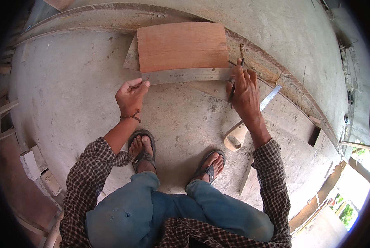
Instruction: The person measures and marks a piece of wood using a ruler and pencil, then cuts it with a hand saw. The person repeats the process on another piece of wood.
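A flat metal ruler [180, 76] spans the space between my hands, along the near edge of a reddish-brown wooden board [183, 46]. My left hand [132, 94] is closed in a pinch at the ruler's left end, thumb and forefinger together. At the other end, my right hand [245, 87] grips the ruler and also has a thin black pen or pencil [233, 89] between its fingers. The hand covers the ruler's right tip. Just right of that wrist lies a handsaw [236, 137] with a pale handle, its toothed blade pointing away to the upper right.
Beneath the board runs a long rusty metal beam [284, 68], curved by the lens. Another pale board [131, 56] peeks out under the board's left side. My sandalled feet [143, 146] stand on dusty concrete. Broken blocks [31, 165] lie far left; bright openings show at lower right.
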Motion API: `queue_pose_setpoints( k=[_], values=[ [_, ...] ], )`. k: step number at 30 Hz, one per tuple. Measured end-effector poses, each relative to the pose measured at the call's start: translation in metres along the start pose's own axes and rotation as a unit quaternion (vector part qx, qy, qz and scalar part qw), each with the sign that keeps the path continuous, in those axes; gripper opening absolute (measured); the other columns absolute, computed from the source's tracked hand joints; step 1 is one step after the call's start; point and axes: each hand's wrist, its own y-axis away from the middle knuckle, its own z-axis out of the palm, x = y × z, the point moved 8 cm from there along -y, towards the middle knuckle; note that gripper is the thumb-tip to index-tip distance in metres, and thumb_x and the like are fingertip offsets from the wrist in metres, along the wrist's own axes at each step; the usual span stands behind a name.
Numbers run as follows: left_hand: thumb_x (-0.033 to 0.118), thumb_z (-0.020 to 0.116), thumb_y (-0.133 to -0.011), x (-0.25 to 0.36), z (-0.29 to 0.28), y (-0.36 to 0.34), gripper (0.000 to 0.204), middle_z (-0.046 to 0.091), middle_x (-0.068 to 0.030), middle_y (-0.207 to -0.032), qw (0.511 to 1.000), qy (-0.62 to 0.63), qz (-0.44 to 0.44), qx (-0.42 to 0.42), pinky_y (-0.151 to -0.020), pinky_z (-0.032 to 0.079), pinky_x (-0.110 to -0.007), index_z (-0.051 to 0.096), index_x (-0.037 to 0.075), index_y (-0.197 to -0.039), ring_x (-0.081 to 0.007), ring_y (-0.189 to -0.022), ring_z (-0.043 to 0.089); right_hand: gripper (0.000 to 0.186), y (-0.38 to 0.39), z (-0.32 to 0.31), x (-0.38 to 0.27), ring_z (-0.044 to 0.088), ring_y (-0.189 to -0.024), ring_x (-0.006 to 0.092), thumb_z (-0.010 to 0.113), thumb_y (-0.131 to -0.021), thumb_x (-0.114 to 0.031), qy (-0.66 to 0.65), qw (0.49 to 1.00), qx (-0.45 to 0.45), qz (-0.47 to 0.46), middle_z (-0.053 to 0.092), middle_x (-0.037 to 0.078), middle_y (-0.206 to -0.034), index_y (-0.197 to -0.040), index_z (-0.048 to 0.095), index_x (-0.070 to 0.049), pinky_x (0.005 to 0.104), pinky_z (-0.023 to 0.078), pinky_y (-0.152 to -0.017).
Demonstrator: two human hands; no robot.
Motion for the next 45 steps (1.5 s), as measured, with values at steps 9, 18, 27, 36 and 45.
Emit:
queue_pose_setpoints(
  k=[9,18,27,36,45],
  values=[
    [0.003,0.083,-0.087,0.005,0.002,-0.002,0.029,0.074,-0.0161,-0.1,0.999,0.03,0.015,0.003,-0.075,0.064,-0.029,0.067,-0.009,-0.108,-0.0182,-0.088,0.074,0.035,0.0,0.0,0.011,0.06,-0.105,0.0364,0.078,-0.086,-0.013,-0.056,0.991,-0.069,0.102,0.068,0.012,-0.104,-0.114,0.057,-0.008,0.0477,0.046,-0.096],
    [0.004,0.083,-0.088,0.007,0.003,-0.001,0.025,0.074,-0.0165,-0.099,1.0,0.009,0.014,0.003,-0.073,0.065,-0.029,0.067,-0.008,-0.104,-0.0175,-0.086,0.073,0.031,-0.005,-0.003,0.016,0.063,-0.092,0.0358,0.077,-0.084,-0.004,-0.102,0.991,-0.004,0.081,0.069,0.015,-0.099,-0.103,0.053,-0.005,0.0476,0.045,-0.095],
    [0.003,0.082,-0.09,0.005,0.004,0.0,0.022,0.074,-0.0143,-0.102,0.999,-0.03,0.013,-0.014,-0.07,0.064,-0.027,0.069,-0.005,-0.106,-0.0153,-0.084,0.072,0.034,-0.015,0.0,0.029,0.067,-0.099,0.0438,0.079,-0.083,-0.002,-0.111,0.992,-0.016,0.062,0.072,0.025,-0.118,-0.101,0.051,-0.003,0.0494,0.05,-0.09],
    [0.006,0.084,-0.088,0.011,0.003,0.001,0.022,0.076,-0.0121,-0.093,0.999,-0.03,0.021,0.007,-0.065,0.061,-0.026,0.071,-0.005,-0.101,-0.0118,-0.074,0.07,0.047,0.01,-0.011,0.009,0.066,-0.072,0.0243,0.057,-0.107,-0.043,-0.273,0.954,0.058,0.11,0.068,0.013,-0.087,-0.126,0.058,0.0,0.0382,0.053,-0.078],
    [0.008,0.085,-0.087,0.007,0.005,-0.001,0.024,0.076,-0.0115,-0.092,0.999,-0.039,0.025,0.007,-0.062,0.059,-0.024,0.071,-0.005,-0.101,-0.0103,-0.071,0.068,0.011,0.022,0.03,0.018,0.061,-0.064,0.0151,0.065,-0.092,-0.002,-0.355,0.917,0.07,0.166,0.067,0.009,-0.079,-0.102,0.068,-0.002,0.0299,0.049,-0.061]
  ],
)
